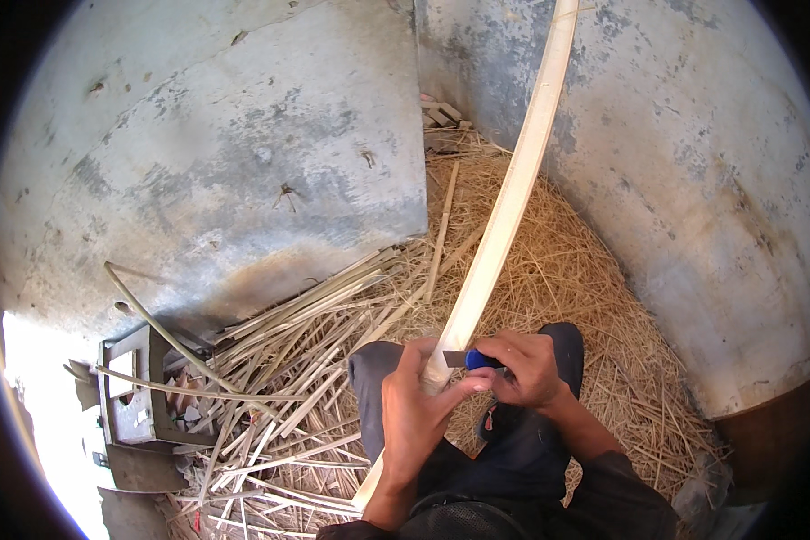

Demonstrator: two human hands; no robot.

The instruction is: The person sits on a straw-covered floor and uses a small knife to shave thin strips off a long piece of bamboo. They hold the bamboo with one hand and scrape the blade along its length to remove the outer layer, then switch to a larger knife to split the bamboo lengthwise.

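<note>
A long pale bamboo strip (pixel 513 189) runs from the top of the view down between my knees. My left hand (pixel 414 418) is wrapped around the strip just below its middle. My right hand (pixel 526 364) grips a small knife with a blue handle (pixel 479 360), its blade laid against the strip beside my left thumb. Both hands sit above my dark-trousered knees.
Grey concrete walls (pixel 243 153) rise at left and right. Straw-like shavings (pixel 594 288) cover the floor. A pile of split bamboo strips (pixel 297 378) lies to my left, beside a small grey box frame (pixel 135 387).
</note>
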